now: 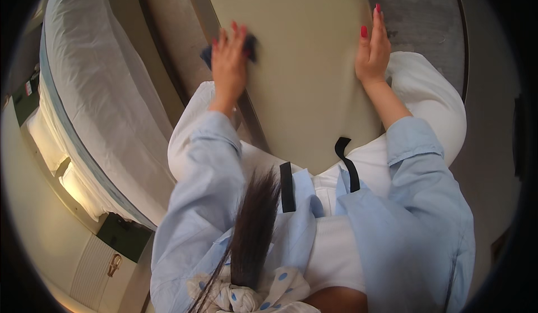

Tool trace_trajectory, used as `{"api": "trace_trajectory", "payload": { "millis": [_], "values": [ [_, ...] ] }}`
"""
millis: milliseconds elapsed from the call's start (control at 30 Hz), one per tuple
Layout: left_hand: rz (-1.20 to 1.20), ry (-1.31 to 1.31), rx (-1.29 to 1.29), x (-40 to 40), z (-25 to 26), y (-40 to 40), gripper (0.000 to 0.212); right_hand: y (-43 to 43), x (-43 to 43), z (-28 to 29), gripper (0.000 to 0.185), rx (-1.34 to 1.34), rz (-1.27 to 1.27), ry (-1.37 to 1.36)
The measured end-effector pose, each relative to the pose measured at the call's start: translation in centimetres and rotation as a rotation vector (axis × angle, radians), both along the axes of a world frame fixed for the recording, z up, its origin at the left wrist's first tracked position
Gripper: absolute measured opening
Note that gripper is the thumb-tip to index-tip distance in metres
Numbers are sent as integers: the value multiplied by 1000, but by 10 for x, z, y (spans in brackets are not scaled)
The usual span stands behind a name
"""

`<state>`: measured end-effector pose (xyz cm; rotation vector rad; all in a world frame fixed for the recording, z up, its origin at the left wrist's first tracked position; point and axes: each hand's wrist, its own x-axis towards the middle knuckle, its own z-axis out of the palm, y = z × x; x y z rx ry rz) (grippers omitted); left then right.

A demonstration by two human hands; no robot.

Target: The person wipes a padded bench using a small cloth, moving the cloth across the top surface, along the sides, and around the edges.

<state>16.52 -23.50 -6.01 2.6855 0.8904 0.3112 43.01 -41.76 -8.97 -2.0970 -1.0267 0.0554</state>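
A long cream upholstered bench or padded panel (307, 73) stretches forward between the person's white-trousered knees. My left hand (229, 58) lies palm down over a dark blue cloth (251, 47) at its left edge, the fingers slightly blurred. Parts of the cloth show on both sides of the fingers; the rest is hidden under the hand. Along that same edge runs a brown strip (201, 3). On the opposite side, my right hand (374, 52) rests upright against the bench's right edge. Its fingers are extended, its thumb stands apart, and it holds nothing.
To the left stands a bed with a white sheet (101, 60) and lit pillows (80, 187) at its far side. Grey carpet (416, 18) lies right of the bench. Two black straps (288, 187) hang from the light blue shirt (428, 178) near the lap.
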Motion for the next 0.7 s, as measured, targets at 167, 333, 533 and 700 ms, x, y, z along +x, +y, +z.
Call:
{"api": "trace_trajectory", "payload": {
  "millis": [167, 333, 533, 700],
  "values": [
    [50, -80, -11, 20, -19, 114, 54, 12, -6, 11, 49, 14, 33, 15],
    [33, -137, -285, 8, -17, 63, 31, 6, -6, 1, 51, 49, 35, 38],
    [175, -357, -427, -24, 0, -101, 33, 6, -2, 1, 52, 46, 17, -8],
    [804, -697, -1221, -15, 34, -133, 31, 10, -2, 1, 52, 90, -6, -116]
  ]
}}
